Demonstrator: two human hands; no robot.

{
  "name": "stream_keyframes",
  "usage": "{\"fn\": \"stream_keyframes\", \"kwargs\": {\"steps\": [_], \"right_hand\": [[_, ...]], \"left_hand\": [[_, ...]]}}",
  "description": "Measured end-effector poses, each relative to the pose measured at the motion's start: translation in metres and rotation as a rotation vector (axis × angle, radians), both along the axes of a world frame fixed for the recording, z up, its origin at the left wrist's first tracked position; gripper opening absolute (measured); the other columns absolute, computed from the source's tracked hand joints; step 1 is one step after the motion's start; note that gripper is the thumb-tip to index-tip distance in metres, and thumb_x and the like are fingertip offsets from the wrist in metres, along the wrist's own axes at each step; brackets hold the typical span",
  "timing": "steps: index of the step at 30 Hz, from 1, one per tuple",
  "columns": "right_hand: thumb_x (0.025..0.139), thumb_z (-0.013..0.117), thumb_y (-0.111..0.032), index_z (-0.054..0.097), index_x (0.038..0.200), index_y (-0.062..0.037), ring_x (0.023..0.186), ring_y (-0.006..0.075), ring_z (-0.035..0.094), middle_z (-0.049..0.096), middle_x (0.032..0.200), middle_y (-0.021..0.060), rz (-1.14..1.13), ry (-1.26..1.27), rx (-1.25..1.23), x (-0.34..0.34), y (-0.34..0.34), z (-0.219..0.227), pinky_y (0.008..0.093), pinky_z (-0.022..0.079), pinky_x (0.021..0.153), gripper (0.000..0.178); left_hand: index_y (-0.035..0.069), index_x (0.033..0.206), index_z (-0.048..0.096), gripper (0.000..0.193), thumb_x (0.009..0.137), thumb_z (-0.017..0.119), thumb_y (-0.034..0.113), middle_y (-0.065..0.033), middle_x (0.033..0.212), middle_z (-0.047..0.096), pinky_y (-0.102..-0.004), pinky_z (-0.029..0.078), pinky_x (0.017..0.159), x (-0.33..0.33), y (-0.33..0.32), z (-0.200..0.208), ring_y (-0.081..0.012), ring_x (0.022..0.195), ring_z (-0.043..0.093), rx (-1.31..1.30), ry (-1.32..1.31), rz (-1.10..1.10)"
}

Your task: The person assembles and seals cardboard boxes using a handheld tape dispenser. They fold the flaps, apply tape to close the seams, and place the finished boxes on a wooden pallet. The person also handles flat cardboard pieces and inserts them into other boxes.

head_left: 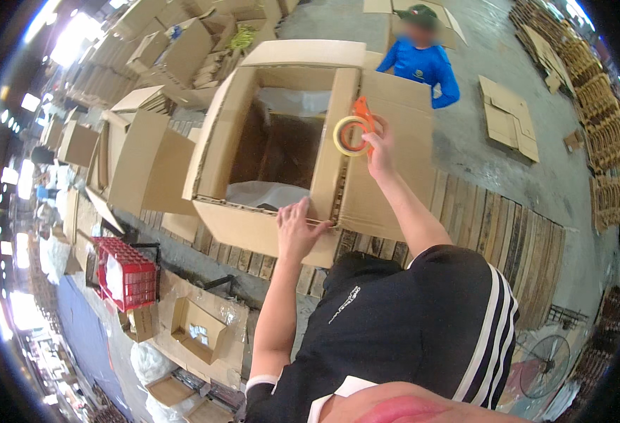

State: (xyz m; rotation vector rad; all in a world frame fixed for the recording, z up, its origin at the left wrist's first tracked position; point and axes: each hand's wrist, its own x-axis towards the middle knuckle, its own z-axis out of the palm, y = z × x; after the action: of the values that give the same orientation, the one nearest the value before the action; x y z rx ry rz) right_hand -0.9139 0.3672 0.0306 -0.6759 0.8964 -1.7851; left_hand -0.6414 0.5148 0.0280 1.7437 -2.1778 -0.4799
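A large cardboard box [211, 169] stands open in front of me, its inside dark brown with whitish translucent plastic sheeting [268, 194] at both ends. My left hand [300, 229] rests with fingers spread on the near edge of the box, close to its right corner. Above the right flap [387, 155], which is folded outward, my right hand [379, 149] grips an orange tape dispenser [361, 109] carrying a roll of pale yellowish tape [342, 136]. Its lower part is hidden by my fingers.
Wooden slats [493, 233] run beneath the box. A person in a blue shirt [423, 67] stands beyond it on the right. Flattened cardboard [507, 116] lies on the floor. To the left are a red crate [127, 275] and a small open carton [197, 328]; a fan [544, 366] stands lower right.
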Motion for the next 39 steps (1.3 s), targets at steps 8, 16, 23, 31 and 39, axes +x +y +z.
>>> {"fn": "stream_keyframes", "kwargs": {"steps": [8,16,23,31,39], "right_hand": [[0.092,0.07,-0.011,0.065,0.133,-0.008,0.101,0.0154,0.069,0.072,0.117,0.0054,0.328,-0.227,0.259,-0.065,0.017,-0.079,0.0314,0.057,0.077,0.041],[0.093,0.071,-0.014,0.061,0.139,-0.0034,0.113,0.023,0.071,0.071,0.124,0.012,0.519,-0.268,0.282,-0.083,-0.001,-0.093,0.0396,0.061,0.096,0.048],[0.094,0.07,-0.024,0.055,0.15,-0.0062,0.118,0.024,0.071,0.071,0.131,0.0114,0.927,-0.557,0.302,-0.122,-0.024,-0.114,0.0424,0.058,0.105,0.06],[0.089,0.075,-0.009,0.052,0.157,-0.0058,0.108,0.0128,0.073,0.071,0.131,0.0083,1.389,-0.436,0.539,-0.165,-0.073,-0.102,0.0322,0.061,0.101,0.072],[0.076,0.089,-0.013,0.051,0.152,-0.0084,0.129,0.0222,0.062,0.066,0.14,0.0101,1.587,0.319,-0.156,-0.135,-0.159,0.03,0.0381,0.052,0.11,0.084]], "left_hand": [[0.006,0.155,0.059,0.091,0.093,0.07,0.072,-0.0196,0.142,0.068,-0.0527,0.027,0.127,-0.008,-0.011,0.004,-0.0384,0.142,0.049,0.174,-0.078,0.188],[0.006,0.168,0.038,0.11,0.087,0.075,0.071,-0.0274,0.167,0.043,-0.0566,0.017,0.133,-0.059,-0.026,0.032,-0.0453,0.159,0.03,0.333,-0.093,0.292],[0.016,0.175,0.012,0.152,0.06,0.105,0.049,-0.0353,0.176,0.016,-0.0606,0.018,0.134,-0.172,-0.031,0.018,-0.0509,0.164,0.016,0.225,-0.273,0.525],[0.016,0.175,0.014,0.152,0.056,0.106,0.038,-0.0265,0.179,0.017,-0.0574,0.021,0.133,-0.2,-0.049,0.021,-0.0454,0.165,0.018,0.298,-0.325,0.705],[0.015,0.176,0.013,0.156,0.052,0.106,0.034,-0.024,0.181,0.012,-0.0601,0.019,0.133,-0.196,-0.046,0.014,-0.0448,0.166,0.016,0.294,-0.32,0.7]]}}
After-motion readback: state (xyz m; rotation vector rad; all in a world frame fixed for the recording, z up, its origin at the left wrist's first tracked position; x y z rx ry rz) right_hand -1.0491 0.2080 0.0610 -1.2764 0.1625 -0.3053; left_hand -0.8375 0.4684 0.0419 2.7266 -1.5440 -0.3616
